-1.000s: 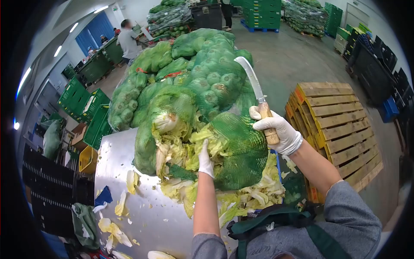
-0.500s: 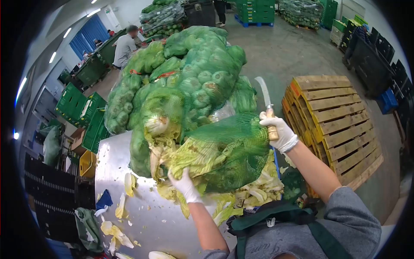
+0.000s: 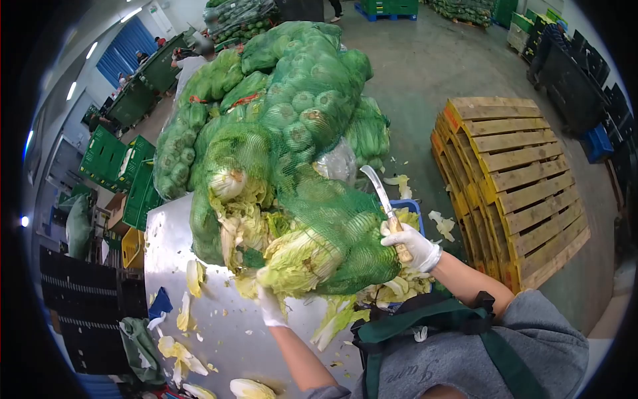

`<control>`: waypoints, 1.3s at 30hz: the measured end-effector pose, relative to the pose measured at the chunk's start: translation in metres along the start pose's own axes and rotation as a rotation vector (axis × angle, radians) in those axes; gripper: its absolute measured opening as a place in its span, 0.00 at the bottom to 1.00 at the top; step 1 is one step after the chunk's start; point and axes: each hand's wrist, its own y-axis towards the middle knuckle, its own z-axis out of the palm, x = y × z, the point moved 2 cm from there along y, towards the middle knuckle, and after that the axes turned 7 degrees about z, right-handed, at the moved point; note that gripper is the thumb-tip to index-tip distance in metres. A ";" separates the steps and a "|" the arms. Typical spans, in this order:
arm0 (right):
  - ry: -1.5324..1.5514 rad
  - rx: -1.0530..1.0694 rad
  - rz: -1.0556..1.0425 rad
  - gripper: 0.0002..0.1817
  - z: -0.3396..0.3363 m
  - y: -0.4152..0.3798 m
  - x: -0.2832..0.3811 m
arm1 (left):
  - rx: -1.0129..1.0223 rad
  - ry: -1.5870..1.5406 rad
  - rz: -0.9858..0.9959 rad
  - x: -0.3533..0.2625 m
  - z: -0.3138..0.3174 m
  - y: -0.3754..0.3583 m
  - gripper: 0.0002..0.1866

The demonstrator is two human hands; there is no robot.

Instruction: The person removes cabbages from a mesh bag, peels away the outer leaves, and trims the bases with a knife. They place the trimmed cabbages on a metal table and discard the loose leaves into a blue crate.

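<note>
Right hand (image 3: 417, 249) lower, holding knife (image 3: 379, 190), more bin (image 3: 415, 205) visible

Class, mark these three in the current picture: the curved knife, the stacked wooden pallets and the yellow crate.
Curved knife (image 3: 395, 232): head view, on its wooden handle.
Wooden pallets (image 3: 524, 157): head view, on a top slat.
Yellow crate (image 3: 134, 249): head view, on its side wall.

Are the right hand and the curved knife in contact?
Touching. The head view shows the gloved right hand closed around the wooden handle of the curved knife.
</note>
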 end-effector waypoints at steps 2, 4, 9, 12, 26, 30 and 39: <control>-0.017 0.014 0.029 0.12 0.008 -0.015 -0.002 | -0.089 0.228 -0.079 -0.050 0.066 0.011 0.19; 0.001 0.021 0.049 0.12 0.018 -0.030 -0.003 | 0.046 0.465 0.024 -0.061 0.083 0.035 0.19; 0.146 0.008 0.014 0.12 0.003 -0.040 -0.005 | 0.275 0.262 -0.445 -0.019 0.068 0.089 0.19; 0.080 -0.044 -0.006 0.11 0.002 -0.034 -0.011 | -0.085 0.417 -0.168 -0.026 0.061 0.079 0.13; -0.029 -0.107 -0.130 0.12 0.024 -0.027 0.015 | 0.641 0.791 0.286 -0.071 0.134 0.029 0.27; -0.006 -0.107 -0.165 0.10 0.000 -0.024 0.005 | 0.186 0.926 0.153 -0.031 0.084 0.023 0.35; 0.044 -0.182 -0.122 0.11 -0.015 -0.023 -0.017 | 0.362 0.731 -0.500 -0.065 0.156 -0.003 0.44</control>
